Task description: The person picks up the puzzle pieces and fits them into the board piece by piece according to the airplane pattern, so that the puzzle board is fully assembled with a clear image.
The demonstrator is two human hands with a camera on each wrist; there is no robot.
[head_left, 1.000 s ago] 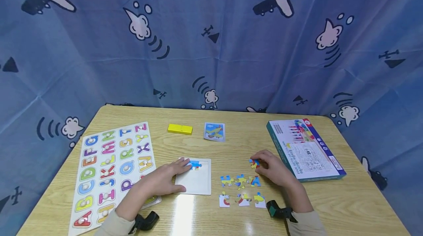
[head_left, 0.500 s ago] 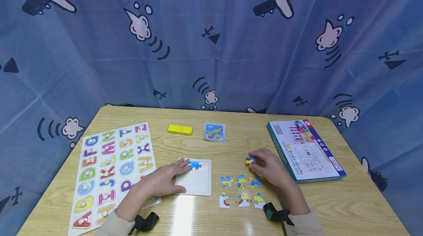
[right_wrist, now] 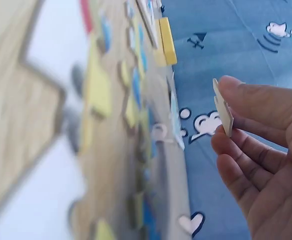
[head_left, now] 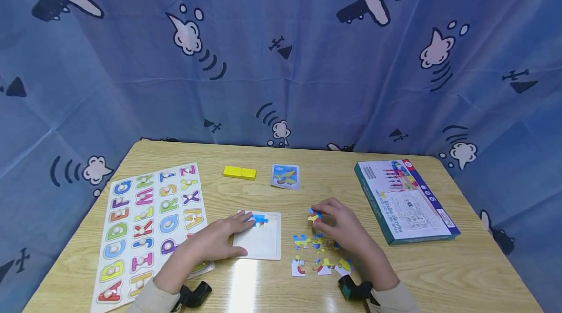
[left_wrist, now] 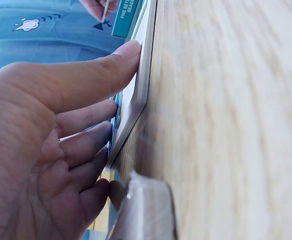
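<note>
My right hand (head_left: 343, 227) pinches a jigsaw piece (head_left: 314, 216) in blue, red and yellow between thumb and fingers, above the table. From the right wrist view, the thin pale edge of this jigsaw piece (right_wrist: 224, 112) shows between the fingertips. My left hand (head_left: 215, 241) rests on the left side of a white puzzle tray (head_left: 265, 246), fingers near its top left corner and thumb at the lower edge. A mostly blue piece (head_left: 260, 220) lies inside the tray at the top left, partly hidden by fingertips. Loose pieces (head_left: 298, 269) lie in two rows right of the tray.
An alphabet board (head_left: 149, 225) lies at the left, partly under the left forearm. At the back are a yellow block (head_left: 239, 172) and a plane picture card (head_left: 285, 176). A flat boxed set (head_left: 408, 201) lies at the right. A blue curtain (head_left: 281, 59) hangs behind the table.
My right hand has moved left with the jigsaw piece, closer to the tray. The front row's rightmost loose piece has turned slightly. My left hand stays in place.
</note>
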